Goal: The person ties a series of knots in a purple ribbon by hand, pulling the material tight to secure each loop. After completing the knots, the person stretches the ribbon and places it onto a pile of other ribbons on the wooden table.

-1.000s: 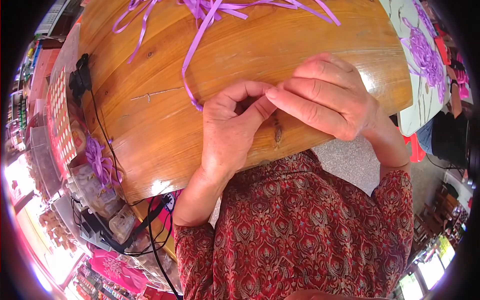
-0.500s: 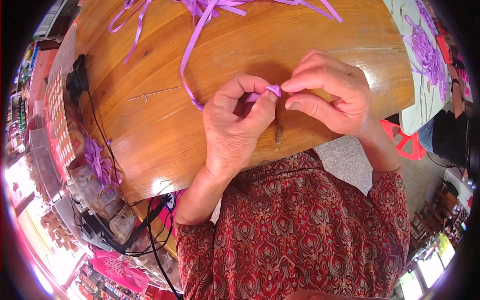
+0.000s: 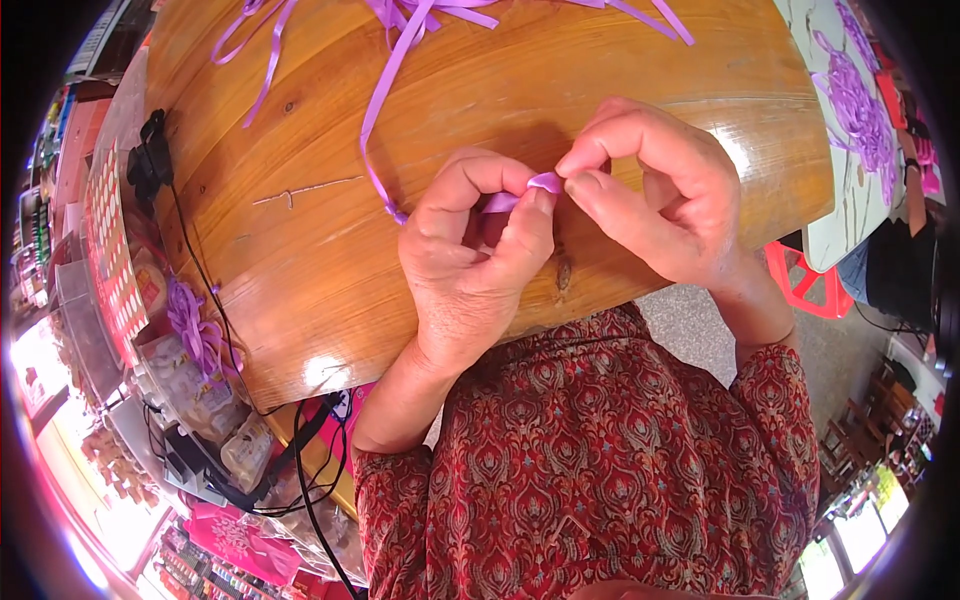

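Note:
A narrow purple ribbon (image 3: 545, 183) is folded into a small loop between my hands, above the near half of the wooden table. My left hand (image 3: 475, 240) pinches the fold between thumb and forefinger, and more ribbon shows inside its curled fingers. At the fold's right edge, the thumb and forefinger of my right hand (image 3: 655, 185) close on the ribbon; whatever else lies between those tips is too small to make out. A long ribbon tail (image 3: 372, 130) runs from the far edge down to a small knot (image 3: 399, 217) beside my left hand.
More purple ribbons (image 3: 405, 15) lie at the table's (image 3: 290, 260) far edge. A thin twisted thread (image 3: 300, 190) rests left of my hands. Black cables (image 3: 205, 270) cross the left edge. Another ribbon bundle (image 3: 858, 110) lies on a white table at right, above a red stool (image 3: 810, 285).
My right hand has shifted left, its thumb and forefinger drawing together onto the ribbon fold. My left hand keeps its pinch, moving only slightly.

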`<state>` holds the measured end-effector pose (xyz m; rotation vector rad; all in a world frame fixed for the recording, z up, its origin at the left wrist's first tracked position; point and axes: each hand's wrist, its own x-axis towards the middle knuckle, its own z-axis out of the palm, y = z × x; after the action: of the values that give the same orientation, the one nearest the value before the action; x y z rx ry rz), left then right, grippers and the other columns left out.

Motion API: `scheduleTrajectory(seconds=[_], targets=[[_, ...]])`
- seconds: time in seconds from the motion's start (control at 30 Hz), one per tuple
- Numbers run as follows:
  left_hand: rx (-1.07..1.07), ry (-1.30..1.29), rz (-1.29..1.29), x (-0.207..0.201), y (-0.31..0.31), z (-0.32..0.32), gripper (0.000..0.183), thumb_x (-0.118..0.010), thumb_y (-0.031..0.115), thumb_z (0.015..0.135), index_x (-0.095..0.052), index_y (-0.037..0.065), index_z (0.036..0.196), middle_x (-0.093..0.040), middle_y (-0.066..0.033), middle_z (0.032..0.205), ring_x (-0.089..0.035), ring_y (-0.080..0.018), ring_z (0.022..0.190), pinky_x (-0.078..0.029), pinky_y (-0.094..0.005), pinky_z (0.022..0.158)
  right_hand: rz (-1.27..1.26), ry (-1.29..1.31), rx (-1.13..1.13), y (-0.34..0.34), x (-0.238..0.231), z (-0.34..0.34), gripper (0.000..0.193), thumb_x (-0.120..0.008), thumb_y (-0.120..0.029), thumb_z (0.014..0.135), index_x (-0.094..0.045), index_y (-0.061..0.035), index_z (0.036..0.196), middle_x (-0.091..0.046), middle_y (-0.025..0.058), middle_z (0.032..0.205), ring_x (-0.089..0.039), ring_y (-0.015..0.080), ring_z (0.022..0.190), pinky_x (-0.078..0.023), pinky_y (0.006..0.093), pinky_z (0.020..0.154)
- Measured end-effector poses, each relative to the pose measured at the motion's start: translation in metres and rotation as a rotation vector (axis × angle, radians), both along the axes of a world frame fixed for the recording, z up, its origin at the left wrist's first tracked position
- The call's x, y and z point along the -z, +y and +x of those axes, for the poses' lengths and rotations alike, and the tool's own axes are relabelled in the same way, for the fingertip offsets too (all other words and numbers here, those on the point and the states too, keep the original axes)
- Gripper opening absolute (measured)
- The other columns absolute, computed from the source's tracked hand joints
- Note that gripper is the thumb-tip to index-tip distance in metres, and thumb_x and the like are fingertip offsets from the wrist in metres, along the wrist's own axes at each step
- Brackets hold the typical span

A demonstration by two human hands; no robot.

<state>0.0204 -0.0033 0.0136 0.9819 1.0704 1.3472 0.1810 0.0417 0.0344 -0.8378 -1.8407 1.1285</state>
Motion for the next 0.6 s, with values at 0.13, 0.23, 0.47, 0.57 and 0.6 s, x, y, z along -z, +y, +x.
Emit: scheduleTrajectory(seconds=[0.13,0.23,0.47,0.57,0.6], targets=[[0.002,0.011,0.007,0.002,0.0,-0.002,0.009,-0.063,-0.003,0.081,-0.058,0.003,0.085,-0.05,0.0045,0.082,-0.044,0.0005,0.065,-0.036,-0.0141,0.055,0.147,-0.013,-0.041,0.003,0.0,-0.002,0.012,-0.062,0.005,0.076,-0.06,0.0028,0.088,-0.059,0.008,0.076,-0.054,0.0167,0.066,-0.042,0.0264,0.06],[0.014,0.018,0.016,0.001,-0.001,-0.002,0.009,-0.063,-0.002,0.082,-0.058,0.003,0.085,-0.049,0.0043,0.082,-0.044,0.0002,0.065,-0.036,-0.0141,0.055,0.147,-0.033,-0.042,0.003,0.001,-0.002,0.012,-0.063,0.003,0.077,-0.06,0.0027,0.088,-0.059,0.0071,0.077,-0.053,0.0155,0.064,-0.042,0.0258,0.058],[0.074,-0.311,-0.133,0.001,-0.002,0.0,0.008,-0.061,-0.003,0.083,-0.059,0.001,0.089,-0.052,0.0021,0.086,-0.044,-0.0027,0.07,-0.037,-0.0166,0.061,-0.731,0.251,-0.008,-0.001,0.004,-0.003,0.007,-0.061,-0.006,0.084,-0.059,0.0004,0.085,-0.054,-0.0007,0.076,-0.046,0.0064,0.066,-0.039,0.0216,0.059],[0.133,-0.574,-0.163,0.009,-0.002,-0.003,0.009,-0.061,0.0,0.084,-0.059,0.001,0.093,-0.054,0.0015,0.086,-0.043,-0.0043,0.069,-0.036,-0.0188,0.06,-0.84,0.389,-0.053,0.001,0.005,-0.006,0.007,-0.061,-0.006,0.084,-0.059,0.0001,0.087,-0.054,-0.0004,0.076,-0.046,0.0063,0.068,-0.039,0.0195,0.061],[0.134,-0.573,-0.163,0.01,-0.002,-0.003,0.009,-0.061,0.0,0.084,-0.059,0.001,0.093,-0.054,0.0015,0.086,-0.043,-0.0043,0.069,-0.036,-0.0188,0.06,-0.84,0.389,-0.053,0.001,0.005,-0.006,0.007,-0.061,-0.006,0.084,-0.059,0.0001,0.087,-0.054,-0.0004,0.076,-0.046,0.0063,0.068,-0.039,0.0195,0.061]])
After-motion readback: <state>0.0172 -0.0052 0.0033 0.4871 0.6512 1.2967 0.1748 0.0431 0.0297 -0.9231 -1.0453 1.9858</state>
